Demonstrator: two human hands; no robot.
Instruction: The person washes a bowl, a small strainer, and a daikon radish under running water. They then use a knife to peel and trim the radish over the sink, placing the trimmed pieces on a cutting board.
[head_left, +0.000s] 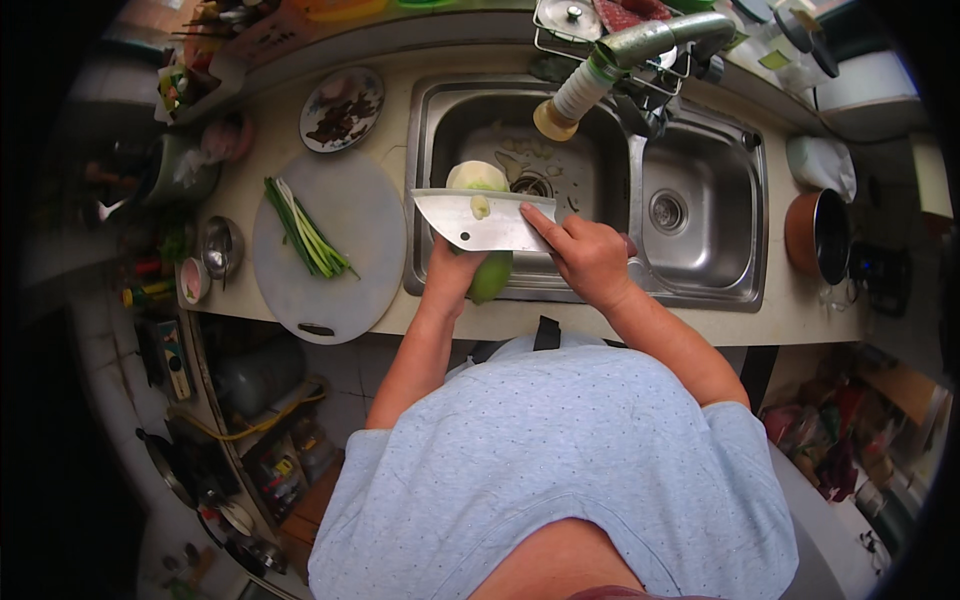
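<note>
My right hand (592, 259) grips a wide kitchen cleaver (499, 229) over the left sink basin, its index finger extended along the blade. A small pale piece of peel or flesh clings to the blade. Beneath the cleaver, my left hand (452, 274) holds a large green-skinned vegetable (491, 277), partly hidden by the blade. Its peeled, pale end (478, 176) shows beyond the cleaver's edge. Pale peelings (514, 163) lie around the drain in the left basin. Green onions (307, 229) rest on a round white cutting board (360, 195) to the left.
A metal faucet with a ribbed extension (581, 90) overhangs the left basin. The smaller right basin (709, 202) adjoins it. A patterned plate (307, 135) holding dark food pieces stands behind the board. Metal and pink-lined bowls sit left; a copper-coloured pot (802, 236) stands right.
</note>
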